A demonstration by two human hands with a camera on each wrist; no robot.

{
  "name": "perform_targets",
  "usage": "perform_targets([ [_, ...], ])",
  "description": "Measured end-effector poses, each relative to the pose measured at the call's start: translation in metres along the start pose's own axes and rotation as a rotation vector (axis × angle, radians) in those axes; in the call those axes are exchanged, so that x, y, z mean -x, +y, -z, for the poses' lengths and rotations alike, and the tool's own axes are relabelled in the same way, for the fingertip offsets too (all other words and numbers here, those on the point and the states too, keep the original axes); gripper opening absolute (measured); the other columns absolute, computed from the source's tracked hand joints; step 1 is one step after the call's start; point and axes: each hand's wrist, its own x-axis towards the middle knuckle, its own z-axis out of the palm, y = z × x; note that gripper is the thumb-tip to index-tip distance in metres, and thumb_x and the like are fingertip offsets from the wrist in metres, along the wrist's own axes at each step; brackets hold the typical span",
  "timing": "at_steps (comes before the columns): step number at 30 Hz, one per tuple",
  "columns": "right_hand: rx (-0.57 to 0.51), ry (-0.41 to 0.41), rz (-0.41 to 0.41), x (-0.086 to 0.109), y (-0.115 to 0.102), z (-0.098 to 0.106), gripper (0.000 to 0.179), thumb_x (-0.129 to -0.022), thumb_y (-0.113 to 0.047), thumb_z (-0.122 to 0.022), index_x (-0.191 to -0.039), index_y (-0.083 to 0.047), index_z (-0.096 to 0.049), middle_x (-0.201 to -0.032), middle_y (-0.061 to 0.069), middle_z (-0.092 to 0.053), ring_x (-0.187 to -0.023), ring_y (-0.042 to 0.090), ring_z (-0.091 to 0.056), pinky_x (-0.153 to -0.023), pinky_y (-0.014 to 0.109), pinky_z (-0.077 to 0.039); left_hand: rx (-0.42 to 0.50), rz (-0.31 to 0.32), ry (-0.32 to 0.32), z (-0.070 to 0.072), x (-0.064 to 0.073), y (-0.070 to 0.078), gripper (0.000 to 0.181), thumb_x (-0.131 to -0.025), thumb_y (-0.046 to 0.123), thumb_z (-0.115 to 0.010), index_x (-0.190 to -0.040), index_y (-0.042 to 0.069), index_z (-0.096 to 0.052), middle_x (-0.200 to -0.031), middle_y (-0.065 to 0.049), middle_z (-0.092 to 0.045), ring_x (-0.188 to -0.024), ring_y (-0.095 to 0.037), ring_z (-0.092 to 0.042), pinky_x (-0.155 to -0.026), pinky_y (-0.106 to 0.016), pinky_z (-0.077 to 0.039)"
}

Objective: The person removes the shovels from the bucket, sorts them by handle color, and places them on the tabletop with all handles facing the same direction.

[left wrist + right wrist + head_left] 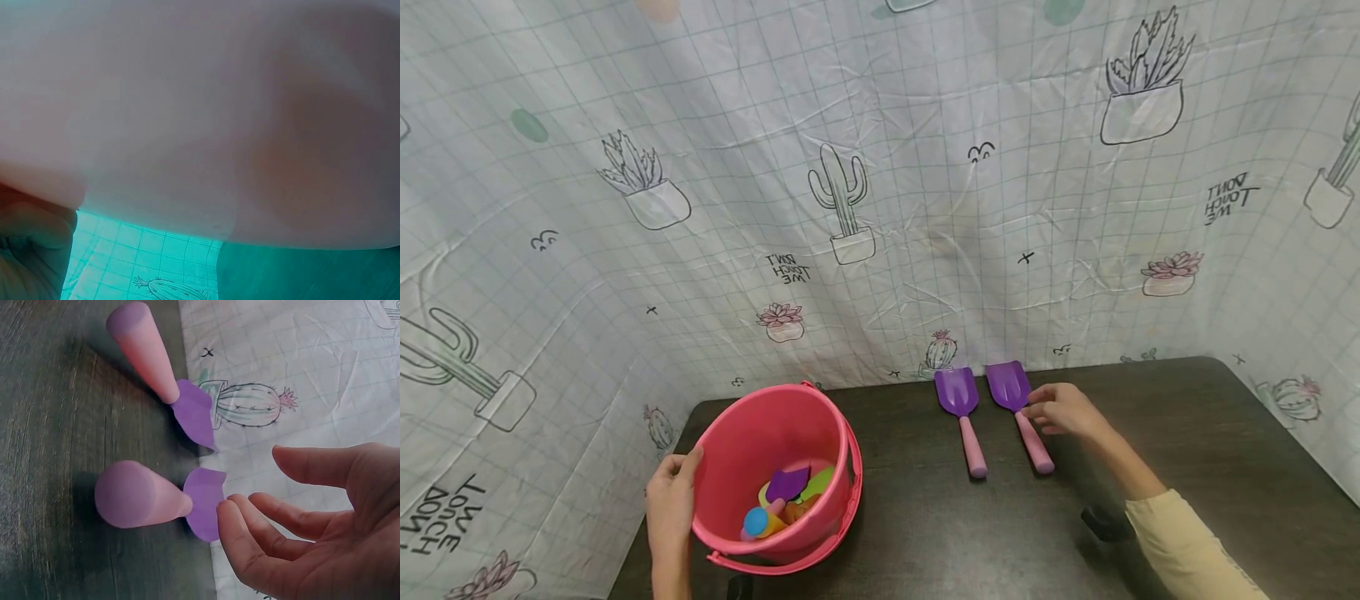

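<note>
The left hand [670, 500] grips the pink bucket [775, 475] at its nine o'clock rim, thumb over the edge, steadying it; toys lie inside, among them a purple shovel [787, 483]. Out on the dark table [1187, 442], two purple toy shovels with pink handles lie side by side. The right hand [1063, 410], fingers loose and holding nothing, sits at three o'clock of the nearer-right shovel [1018, 412], fingertips [234, 515] just beside its blade. The other shovel [961, 417] lies at its nine o'clock. A good approach, I judge: keep both shovels parallel and the bucket braced.
</note>
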Motion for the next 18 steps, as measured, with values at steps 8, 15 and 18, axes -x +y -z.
perform_targets([
  [8,-0.002,-0.01,0.034,0.006,-0.01,-0.001,0.048,-0.097,-0.011,-0.067,-0.13,0.021,-0.054,-0.12,0.031,-0.066,-0.111,0.046,-0.066,-0.086,0.048,-0.059,0.003,-0.004,0.002,0.0,0.0,0.0,0.044,-0.105,0.041,-0.055,-0.104,-0.003,-0.059,-0.07,-0.001,-0.061,-0.062,-0.016,-0.059,-0.053,-0.028,-0.048],
  [15,0.006,-0.02,0.06,0.01,-0.018,-0.002,0.049,-0.097,-0.013,-0.068,-0.131,0.02,-0.054,-0.124,0.034,-0.063,-0.112,0.048,-0.065,-0.087,0.049,-0.058,-0.005,-0.003,0.006,0.0,0.0,0.0,0.045,-0.105,0.042,-0.055,-0.102,-0.002,-0.059,-0.072,-0.002,-0.062,-0.063,-0.017,-0.059,-0.054,-0.029,-0.048],
  [18,0.005,-0.026,0.081,0.013,-0.022,-0.003,0.049,-0.098,-0.012,-0.067,-0.132,0.02,-0.054,-0.125,0.034,-0.063,-0.113,0.049,-0.065,-0.087,0.05,-0.058,0.0,-0.005,0.01,0.0,0.001,0.0,0.045,-0.105,0.042,-0.055,-0.102,-0.002,-0.059,-0.072,-0.002,-0.061,-0.063,-0.017,-0.059,-0.054,-0.029,-0.048],
])
